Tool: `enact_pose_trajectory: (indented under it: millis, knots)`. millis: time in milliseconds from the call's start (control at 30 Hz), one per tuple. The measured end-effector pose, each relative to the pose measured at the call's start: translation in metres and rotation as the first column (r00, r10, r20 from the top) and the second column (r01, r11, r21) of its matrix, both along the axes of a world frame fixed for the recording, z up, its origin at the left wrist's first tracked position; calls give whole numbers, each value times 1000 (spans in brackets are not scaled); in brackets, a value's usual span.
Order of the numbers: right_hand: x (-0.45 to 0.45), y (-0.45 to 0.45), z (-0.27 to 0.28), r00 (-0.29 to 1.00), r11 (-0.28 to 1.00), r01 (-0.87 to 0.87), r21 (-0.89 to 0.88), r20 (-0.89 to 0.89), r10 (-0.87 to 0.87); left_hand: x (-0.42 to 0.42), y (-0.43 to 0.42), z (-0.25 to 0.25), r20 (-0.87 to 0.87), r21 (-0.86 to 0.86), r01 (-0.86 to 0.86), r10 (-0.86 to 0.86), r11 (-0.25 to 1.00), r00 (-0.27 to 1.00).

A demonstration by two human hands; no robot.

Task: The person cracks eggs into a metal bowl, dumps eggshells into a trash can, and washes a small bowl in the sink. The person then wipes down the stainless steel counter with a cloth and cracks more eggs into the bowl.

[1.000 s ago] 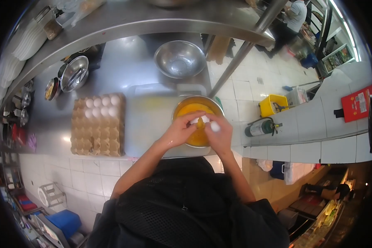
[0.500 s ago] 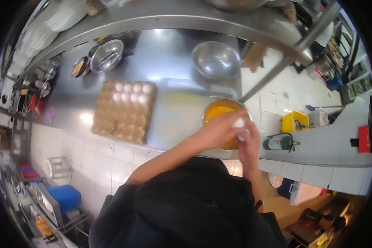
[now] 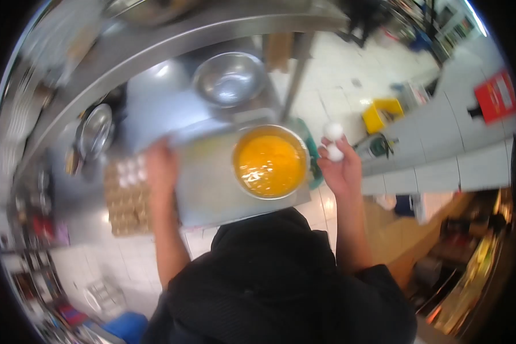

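Observation:
My right hand is closed around white eggs, held out to the right of the bowl. Two rounded white ends show at its fingertips; whether they are whole or only shells I cannot tell. At the right edge of the cardboard egg tray is my left hand, its fingers smeared by motion. Several white eggs sit in the tray's far part, beside that hand. A metal bowl between my hands contains bright orange-yellow beaten-looking egg.
An empty steel bowl stands farther back on the metal table. Under the yolk bowl lies a pale board. Pans are at the left. A steel shelf crosses above, and a green bin shows beyond the table's right edge.
My hands have parted from above the yolk bowl. The left has swung left to the egg tray; the right has moved right, off the bowl, with the eggs. The view has turned.

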State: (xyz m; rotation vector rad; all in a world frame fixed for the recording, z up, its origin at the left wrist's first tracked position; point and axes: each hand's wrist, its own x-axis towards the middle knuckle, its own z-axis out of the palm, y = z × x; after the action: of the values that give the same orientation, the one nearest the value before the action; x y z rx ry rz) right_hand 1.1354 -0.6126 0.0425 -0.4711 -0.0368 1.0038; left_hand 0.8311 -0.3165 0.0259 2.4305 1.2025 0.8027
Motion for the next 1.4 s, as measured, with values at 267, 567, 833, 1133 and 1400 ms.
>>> enact_pose_trajectory:
  millis: [267,567,833,1133,1400]
  knots:
    - [36,-61,-181,887,493,340,-801,448,115,-89,9,-42,-363,202,76,2,976,932]
    - [9,-31,-90,825,605,492,-625,557,-96,-83,15,-13,158,-272,-100,147,957,976]
    - [-70,19,53,148,800,593,87,965,-215,75,-118,9,711,-623,638,-13,453,703]
    - [-84,37,3,-350,910,408,-79,907,236,105,-147,-14,724,-647,724,-105,240,682]
    - [-60,36,4,926,920,56,-388,364,97,97,-138,-10,745,-620,720,-53,312,665]
